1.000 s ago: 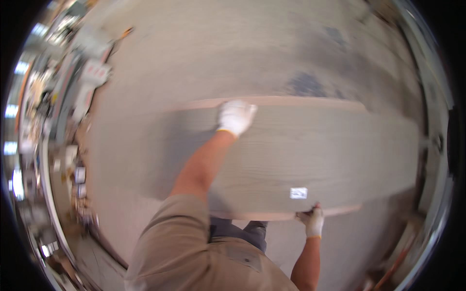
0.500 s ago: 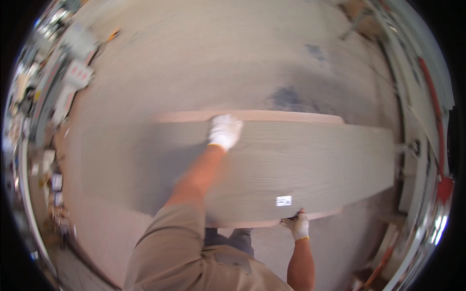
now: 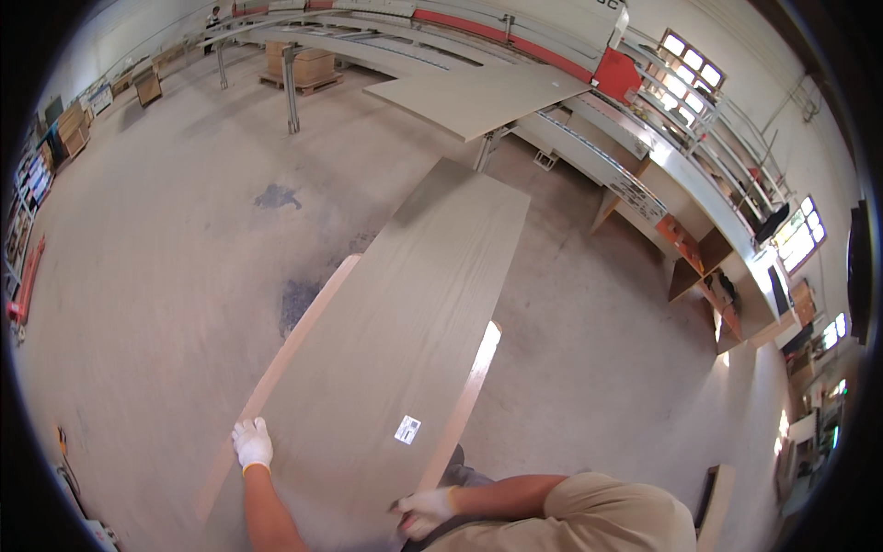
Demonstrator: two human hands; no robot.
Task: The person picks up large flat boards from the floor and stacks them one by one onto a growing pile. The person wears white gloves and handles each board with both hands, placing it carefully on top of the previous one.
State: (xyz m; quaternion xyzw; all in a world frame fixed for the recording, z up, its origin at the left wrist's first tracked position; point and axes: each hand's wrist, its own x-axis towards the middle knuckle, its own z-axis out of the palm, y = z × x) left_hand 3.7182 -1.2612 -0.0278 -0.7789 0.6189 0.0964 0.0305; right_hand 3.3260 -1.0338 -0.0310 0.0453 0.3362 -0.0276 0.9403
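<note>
A long grey-brown wood-grain panel (image 3: 395, 304) stretches away in front of me, with a small white label (image 3: 407, 429) near its right edge. Pale pinkish boards (image 3: 308, 317) show beneath it along both long sides. My left hand (image 3: 252, 443), in a white glove, is closed over the panel's left edge. Close to my body at the near right side, my gloved right hand (image 3: 425, 512) is closed around a small dark object. Blur hides what that object is.
A red and white machine (image 3: 515, 41) stands at the back, with a large sheet (image 3: 478, 97) lying on its table. An open wooden shelf unit (image 3: 708, 253) is at the right. Boxes on a pallet (image 3: 302, 66) sit far back, and dark stains mark the concrete floor (image 3: 166, 276).
My view has turned to the right and lifted, so the panel now points away and the machine shows. My left hand has come to the near left edge; my right hand is closer to my body.
</note>
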